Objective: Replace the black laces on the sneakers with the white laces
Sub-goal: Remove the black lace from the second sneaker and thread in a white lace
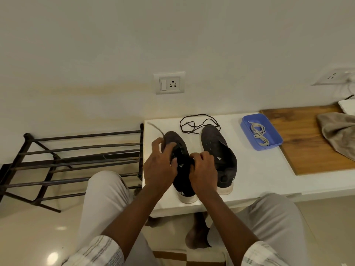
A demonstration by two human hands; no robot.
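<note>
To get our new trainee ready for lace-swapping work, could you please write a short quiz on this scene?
1. True or false: the white laces lie in the blue tray.
2. Which shoe does the right hand hold? A) the sneaker beside the shoe rack; B) the sneaker beside the tray; C) neither.
3. Short answer: what does the left hand pinch?
Key: 1 true; 2 A; 3 the black lace rising from that sneaker.
</note>
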